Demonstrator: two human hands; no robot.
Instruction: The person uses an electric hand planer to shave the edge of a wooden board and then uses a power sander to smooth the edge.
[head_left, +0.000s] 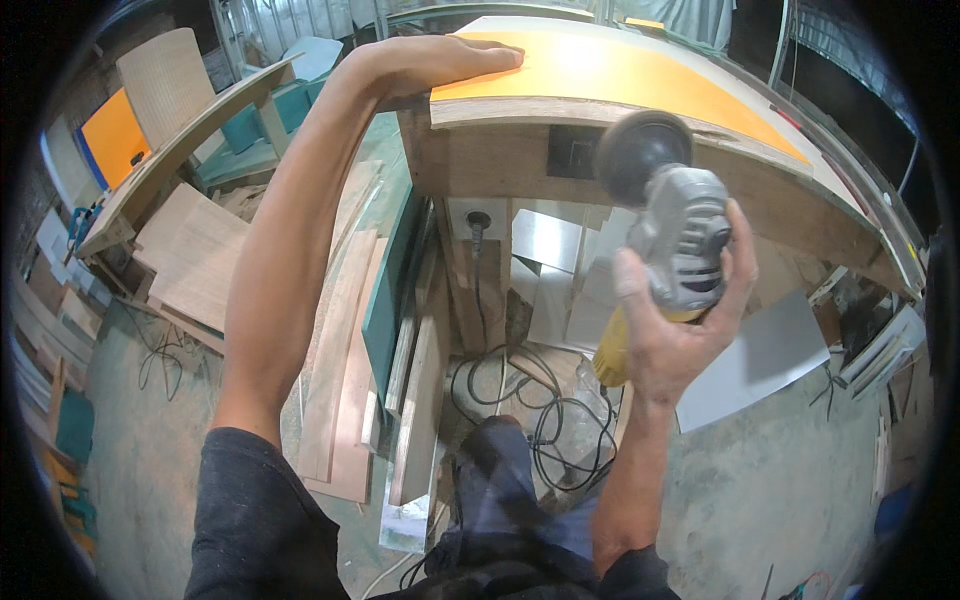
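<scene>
My left hand (432, 64) lies flat, fingers stretched out, on the left end of a yellow-faced board (610, 78). The board rests on a wooden workbench (480, 172), its pale layered edge turned toward me. In my right hand (672, 350) is an angle grinder (684, 225) with a grey head and a yellow body. My fingers wrap around it where the two parts meet. Its dark round disc (640, 152) is blurred and stands at the board's front edge; I cannot tell if they touch. A black cord trails from the grinder's lower end.
A plug sits in a socket (479, 220) under the bench. Black cable (545, 425) lies coiled on the floor by my legs. Wooden planks (340, 370) and a green panel (388, 300) lean at the left. White sheets (755, 360) lie at the right. Another curved bench (190, 140) stands far left.
</scene>
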